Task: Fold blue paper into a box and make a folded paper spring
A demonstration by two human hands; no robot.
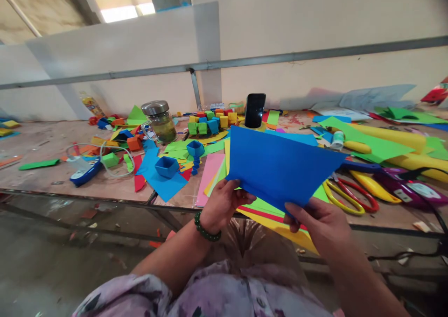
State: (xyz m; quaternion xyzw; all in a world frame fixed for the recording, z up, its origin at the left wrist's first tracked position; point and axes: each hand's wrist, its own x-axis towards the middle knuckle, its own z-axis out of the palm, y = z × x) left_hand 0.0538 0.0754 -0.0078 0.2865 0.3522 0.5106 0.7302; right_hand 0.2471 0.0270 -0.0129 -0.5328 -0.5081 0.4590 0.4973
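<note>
A large blue sheet (280, 165) is held up over the table's front edge. At its lower left corner my left hand (227, 200), with a green bead bracelet at the wrist, is closed on the edge. My right hand (311, 216) pinches the lower right part, thumb on the near face and fingers partly hidden behind. Below the sheet lie yellow, red and green sheets. To the left, an open blue box (166, 167) rests on a blue sheet (167, 186), with a smaller blue cup shape (195, 148) behind it.
A glass jar (160, 122), small coloured boxes (210, 122) and a phone (255, 110) stand at the back. On the right lie yellow-handled scissors (345, 198), red-handled scissors (360, 194) and a purple glue gun (409, 188). A blue device (86, 172) with a cord sits left.
</note>
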